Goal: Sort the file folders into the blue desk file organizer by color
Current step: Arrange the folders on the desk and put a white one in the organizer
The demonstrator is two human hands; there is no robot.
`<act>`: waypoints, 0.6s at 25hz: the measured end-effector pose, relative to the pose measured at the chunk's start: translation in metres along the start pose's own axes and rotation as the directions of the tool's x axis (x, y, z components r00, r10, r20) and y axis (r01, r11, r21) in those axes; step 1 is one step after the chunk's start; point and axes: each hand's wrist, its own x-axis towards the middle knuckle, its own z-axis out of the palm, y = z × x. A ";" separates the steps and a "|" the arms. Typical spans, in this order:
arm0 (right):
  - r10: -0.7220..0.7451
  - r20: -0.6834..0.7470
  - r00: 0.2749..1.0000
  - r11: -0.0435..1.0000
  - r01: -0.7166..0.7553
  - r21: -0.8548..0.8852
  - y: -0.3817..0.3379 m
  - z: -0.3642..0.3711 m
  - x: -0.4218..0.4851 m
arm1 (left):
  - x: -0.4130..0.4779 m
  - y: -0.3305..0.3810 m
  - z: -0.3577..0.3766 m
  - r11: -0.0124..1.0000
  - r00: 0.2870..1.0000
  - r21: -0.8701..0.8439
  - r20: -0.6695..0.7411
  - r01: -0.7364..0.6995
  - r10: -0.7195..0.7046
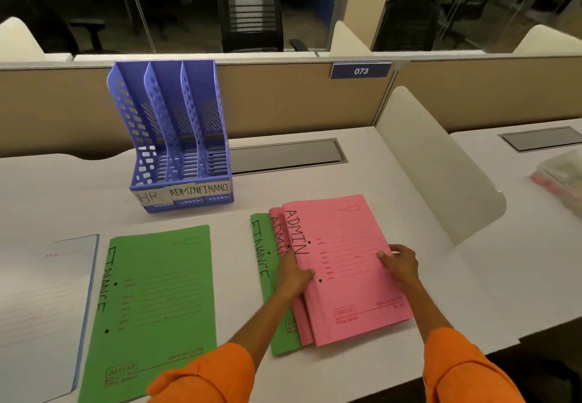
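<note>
The blue file organizer [176, 138] stands empty at the back left, its three slots labelled HR, ADMIN and FINANCE. On the right lies a pile: a pink ADMIN folder [346, 261] on top, a second pink folder [277, 226] under it, and a green FINANCE folder [259, 245] at the bottom. My left hand [293, 275] grips the top pink folder's left edge. My right hand [400, 264] grips its right edge. Another green FINANCE folder [157, 302] lies flat to the left. A pale blue folder [44, 302] lies at the far left.
A grey cable hatch [283, 155] is set into the white desk [362, 176] behind the pile. A cream divider panel [434, 163] bounds the desk on the right. Beyond it, a clear bag [560, 176] rests on the neighbouring desk. A tan partition runs along the back.
</note>
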 end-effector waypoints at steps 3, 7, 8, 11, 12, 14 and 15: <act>-0.016 0.003 1.000 1.000 0.016 -0.018 0.001 0.003 0.003 | 0.000 0.001 0.001 1.000 1.000 0.000 -0.018 -0.007 0.007; -0.023 0.025 0.999 0.999 0.024 -0.031 0.002 0.008 0.003 | -0.002 0.003 0.005 1.000 0.998 0.031 -0.058 0.005 -0.003; -0.028 0.029 0.999 0.999 0.029 -0.037 0.002 0.009 0.003 | -0.003 0.003 0.005 0.999 0.998 0.050 -0.064 0.009 -0.006; -0.038 0.035 0.999 0.997 0.040 -0.064 0.005 0.012 0.000 | -0.005 0.004 0.003 0.989 0.997 0.146 -0.073 0.019 -0.008; -0.044 0.038 0.998 0.996 0.047 -0.080 0.006 0.013 0.000 | -0.005 0.004 0.002 0.984 0.997 0.179 -0.078 0.022 -0.008; -0.065 0.039 0.997 0.988 0.069 -0.136 0.005 0.013 -0.001 | -0.006 0.001 -0.001 0.977 0.996 0.213 -0.089 0.021 -0.002; -0.071 0.038 0.997 0.982 0.076 -0.173 0.004 0.013 -0.001 | -0.006 -0.002 -0.003 0.975 0.995 0.221 -0.104 0.015 0.008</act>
